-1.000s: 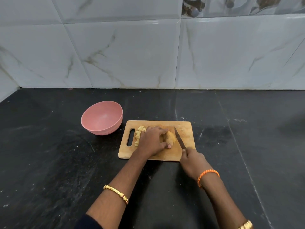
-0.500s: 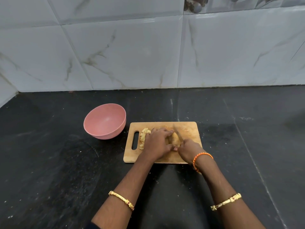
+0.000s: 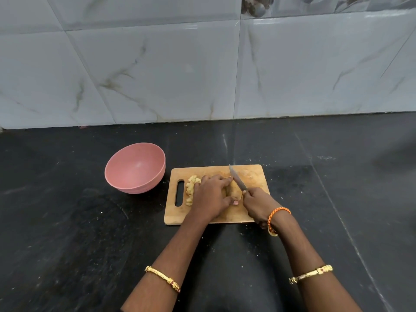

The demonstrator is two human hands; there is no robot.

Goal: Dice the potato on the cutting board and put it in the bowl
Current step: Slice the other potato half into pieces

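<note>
- Fingers of the left hand (image 3: 210, 197) curl over the potato (image 3: 235, 192) and pin it to the cutting board (image 3: 252, 176) near the board's middle; the thumb tip shows at the potato's near side.
- Fingers of the right hand (image 3: 258, 204) clench round the handle of the knife (image 3: 238, 181); this hand sits over the board's near right corner, and the blade slants up and away to the left, its tip close to the far edge.
- Diced pieces (image 3: 191, 188) lie in a loose heap between the left hand and the handle slot at the board's left end.
- Bare wood stays free along the far right part of the board and in a strip at its near edge.
- Left of the board, just beside its far left corner but apart from it, the pink bowl (image 3: 135, 168) stands upright on the counter (image 3: 67, 233).
- Dark counter runs open on both sides of the board and behind it up to the tiled wall (image 3: 157, 70).
</note>
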